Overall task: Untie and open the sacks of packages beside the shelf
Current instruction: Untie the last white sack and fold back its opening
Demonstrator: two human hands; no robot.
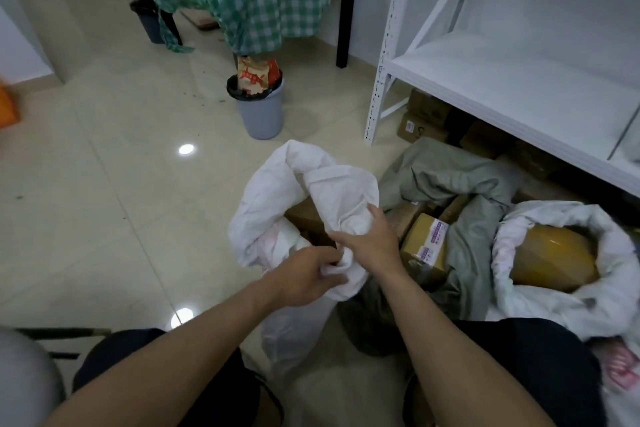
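I have the white sack (277,191) standing on the floor (104,184) between my knees, just beside the shelf (519,90). Both hands meet at its near edge. My left hand (304,276) has its fingers (329,258) curled tight on a twist of cloth (341,265) gathered out of the rim. My right hand (367,239) comes in from the other side, thumb and forefinger pinching the same twist while the other fingers wrap over the fold of rim above it.

What matters is how that twist lies. It sits right between my two hands and runs roughly from my left hand up towards my right, and the loose mouth of the sack gapes away from me beyond it. I cannot tell whether a knot or tie is buried in the bunch. The far side of the mouth is already slack, and a cardboard box (304,215) shows inside.

So I judge the pull should go sideways, hands parting along that line, to spread the near rim. Both hands are equally close. To my right the grey sack (450,177) and a second white sack (540,291) already lie open
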